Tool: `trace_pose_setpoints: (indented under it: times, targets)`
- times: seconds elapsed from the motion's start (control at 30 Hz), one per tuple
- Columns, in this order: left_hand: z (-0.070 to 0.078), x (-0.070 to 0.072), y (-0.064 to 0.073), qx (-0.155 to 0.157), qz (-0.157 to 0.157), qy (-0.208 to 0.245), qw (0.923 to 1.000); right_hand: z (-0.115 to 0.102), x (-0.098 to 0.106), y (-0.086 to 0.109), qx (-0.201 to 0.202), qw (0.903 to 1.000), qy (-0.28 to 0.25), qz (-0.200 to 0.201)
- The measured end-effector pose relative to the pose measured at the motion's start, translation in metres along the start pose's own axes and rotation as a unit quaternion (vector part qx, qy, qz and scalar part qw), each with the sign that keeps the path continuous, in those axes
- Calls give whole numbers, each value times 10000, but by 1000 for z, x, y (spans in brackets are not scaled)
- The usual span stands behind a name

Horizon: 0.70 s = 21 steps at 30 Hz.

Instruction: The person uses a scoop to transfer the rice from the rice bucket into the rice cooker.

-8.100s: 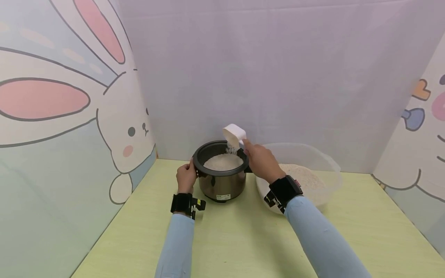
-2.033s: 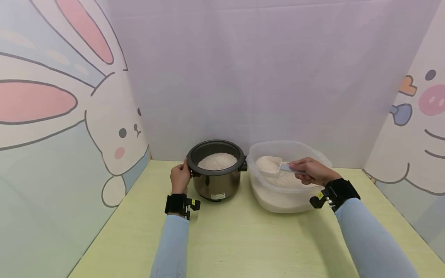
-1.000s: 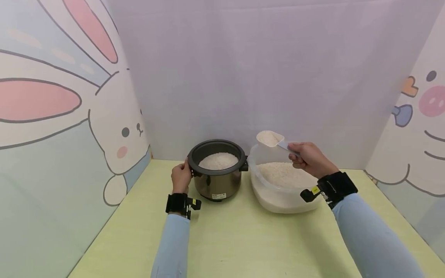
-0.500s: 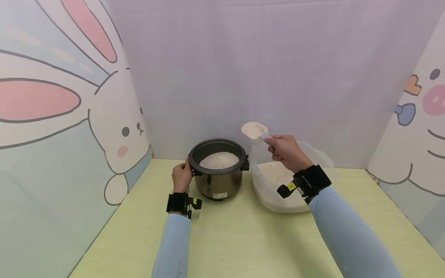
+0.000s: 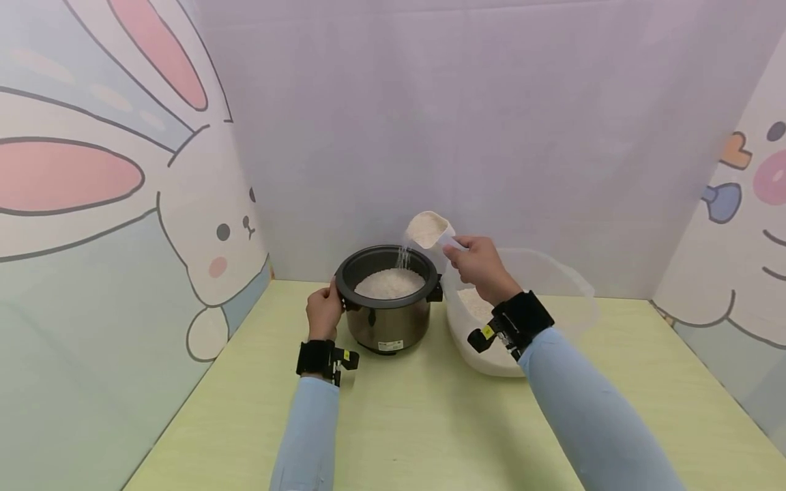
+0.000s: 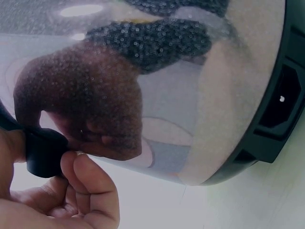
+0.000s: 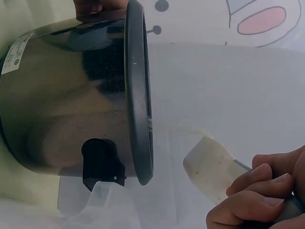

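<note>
My right hand (image 5: 485,268) grips the handle of a white scoop (image 5: 428,230) full of rice, tilted over a dark rice cooker (image 5: 389,323). A thin stream of grains (image 5: 402,258) falls from its lip onto the white rice (image 5: 389,284) inside. In the right wrist view the scoop's outer side (image 7: 207,167) shows near the cooker's black rim (image 7: 138,95). My left hand (image 5: 324,310) holds the cooker's left side handle; in the left wrist view thumb and fingers (image 6: 90,183) curl round that black handle (image 6: 45,151).
Right of the cooker stands a translucent plastic tub (image 5: 485,358) holding more rice, partly hidden by my right forearm. Both sit on a pale green table (image 5: 405,423) in front of a lilac backdrop (image 5: 430,123). Cartoon-printed panels (image 5: 202,239) border the sides.
My right hand has lifted the filled scoop out of the tub, carried it left over the cooker and tipped it, so rice now pours. My left hand has stayed on the handle.
</note>
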<state>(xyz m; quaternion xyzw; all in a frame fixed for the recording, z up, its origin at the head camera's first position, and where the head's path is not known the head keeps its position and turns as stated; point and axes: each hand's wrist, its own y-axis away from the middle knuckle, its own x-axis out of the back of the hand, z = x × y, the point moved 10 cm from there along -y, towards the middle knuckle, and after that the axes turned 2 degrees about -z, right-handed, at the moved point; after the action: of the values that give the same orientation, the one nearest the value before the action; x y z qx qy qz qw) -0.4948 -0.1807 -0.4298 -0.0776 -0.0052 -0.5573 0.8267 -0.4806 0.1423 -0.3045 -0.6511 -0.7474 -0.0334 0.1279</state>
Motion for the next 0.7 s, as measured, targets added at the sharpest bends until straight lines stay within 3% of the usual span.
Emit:
trace_pose_setpoints:
  times: [0.27, 0.7]
  targets:
    - [-2, 0, -1, 36, 16, 25, 10000, -6, -8, -3, 212, 9957, 900, 112]
    - [-2, 1, -1, 50, 34, -32, 10000, -18, -20, -1, 717, 9892, 1276, 29]
